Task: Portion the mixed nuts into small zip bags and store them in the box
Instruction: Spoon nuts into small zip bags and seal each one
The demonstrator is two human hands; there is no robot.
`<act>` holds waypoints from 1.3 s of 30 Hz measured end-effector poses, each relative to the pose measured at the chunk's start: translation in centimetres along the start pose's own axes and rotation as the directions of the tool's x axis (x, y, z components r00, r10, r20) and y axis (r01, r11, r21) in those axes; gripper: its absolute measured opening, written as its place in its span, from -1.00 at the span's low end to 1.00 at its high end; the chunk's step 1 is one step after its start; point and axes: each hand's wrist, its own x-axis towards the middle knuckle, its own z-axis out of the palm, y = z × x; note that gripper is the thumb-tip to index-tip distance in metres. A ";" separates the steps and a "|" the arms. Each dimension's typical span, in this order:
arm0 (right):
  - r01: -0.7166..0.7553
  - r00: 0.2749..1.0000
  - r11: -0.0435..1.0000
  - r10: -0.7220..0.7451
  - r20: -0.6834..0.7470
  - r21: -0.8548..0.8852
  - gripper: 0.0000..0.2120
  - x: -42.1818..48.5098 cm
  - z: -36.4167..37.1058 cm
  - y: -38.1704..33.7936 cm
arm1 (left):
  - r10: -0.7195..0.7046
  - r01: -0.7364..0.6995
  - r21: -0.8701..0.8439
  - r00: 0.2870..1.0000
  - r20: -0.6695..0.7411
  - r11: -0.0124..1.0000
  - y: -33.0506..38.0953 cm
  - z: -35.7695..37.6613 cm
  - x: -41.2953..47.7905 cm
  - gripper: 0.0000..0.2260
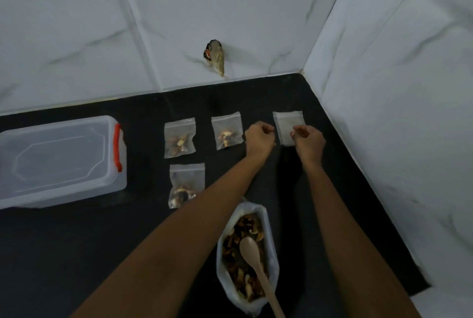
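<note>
Pinching an empty bag right of centre, the right hand apparently readies it for filling; left hand fingers curl alongside, grip unclear.

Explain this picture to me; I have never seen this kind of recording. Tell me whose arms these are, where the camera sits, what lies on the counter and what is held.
There is no machine here. A person works with bare hands, and the one camera is worn on the head, looking down along both arms. On the black counter lie three filled zip bags, a lidded clear box with a red latch at the left, and a large open bag of mixed nuts with a wooden spoon resting in it. The right hand pinches an empty zip bag. The left hand is curled at its edge; contact is unclear.
</note>
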 end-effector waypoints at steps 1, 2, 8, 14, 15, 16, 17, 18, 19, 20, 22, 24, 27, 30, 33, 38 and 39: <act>-0.003 0.999 1.000 0.002 -0.036 -0.024 -0.75 1.1 -0.2 0.4 | -0.019 0.019 0.017 1.000 -0.008 1.000 0.2 0.8 0.8 -0.83; -0.001 0.998 0.999 -0.002 -0.064 -0.053 -0.74 2.0 -0.2 0.8 | -0.037 0.038 0.040 0.999 -0.022 0.999 0.3 1.5 1.4 -0.83; -0.026 0.999 0.979 0.017 -0.047 -0.200 -0.67 4.7 0.5 2.4 | -0.120 0.131 0.180 0.990 -0.072 0.975 0.5 3.9 4.0 -0.74; -0.038 0.999 0.982 0.031 -0.037 -0.186 -0.76 5.0 1.1 2.5 | -0.125 0.135 0.213 0.990 -0.059 0.968 0.2 4.4 5.5 -0.77; -0.034 0.999 0.982 0.028 -0.038 -0.187 -0.77 5.0 1.2 2.5 | -0.111 0.120 0.211 0.993 -0.050 0.970 0.1 4.4 5.6 -0.79; -0.024 0.999 0.982 0.018 -0.037 -0.186 -0.78 4.9 1.2 2.5 | -0.106 0.113 0.202 0.993 -0.045 0.973 0.1 4.5 5.7 -0.80; -0.011 0.999 0.982 0.004 -0.036 -0.186 -0.79 4.8 1.3 2.6 | -0.103 0.110 0.190 0.994 -0.045 0.976 0.2 4.5 5.8 -0.80; -0.005 0.999 0.982 -0.002 -0.036 -0.187 -0.79 4.8 1.3 2.7 | -0.102 0.109 0.176 0.994 -0.047 0.978 0.2 4.5 5.8 -0.80; -0.008 0.999 0.983 0.001 -0.037 -0.186 -0.80 4.8 1.3 2.7 | -0.099 0.106 0.164 0.994 -0.049 0.981 0.2 4.6 5.9 -0.81; -0.015 0.999 0.983 0.008 -0.036 -0.181 -0.80 4.9 1.3 2.7 | -0.103 0.109 0.151 0.993 -0.051 0.982 0.1 4.6 5.9 -0.82; -0.017 1.000 0.986 0.013 -0.028 -0.164 -0.82 4.9 1.2 2.8 | -0.118 0.123 0.120 0.992 -0.050 0.985 -0.1 4.7 6.1 -0.85; -0.017 0.999 0.990 0.012 -0.038 -0.137 -0.83 4.8 1.1 2.9 | -0.145 0.147 0.048 0.988 -0.052 0.988 -0.4 4.6 6.2 -0.90; -0.018 0.999 0.994 0.013 -0.047 -0.104 -0.71 4.6 1.0 2.8 | -0.186 0.186 -0.020 0.982 -0.034 0.982 -1.0 4.6 6.4 -0.92; -0.019 0.999 0.985 0.012 -0.042 -0.172 -0.53 4.6 1.1 2.6 | -0.169 0.169 0.017 0.985 -0.032 0.985 -1.2 4.6 6.4 -0.90; -0.048 0.998 0.984 0.040 -0.050 -0.170 -0.50 4.9 0.9 2.3 | -0.099 0.103 0.128 0.994 -0.037 0.986 -0.9 4.7 6.2 -0.92; -0.086 0.996 0.984 0.083 -0.025 -0.156 -0.65 5.2 0.4 1.9 | 0.051 -0.033 0.354 0.998 -0.040 0.935 -0.6 5.3 5.8 -0.82; -0.090 0.996 0.984 0.087 -0.023 -0.151 -0.67 5.2 0.4 1.8 | 0.076 -0.060 0.407 0.997 -0.024 0.912 -0.6 5.4 5.8 -0.81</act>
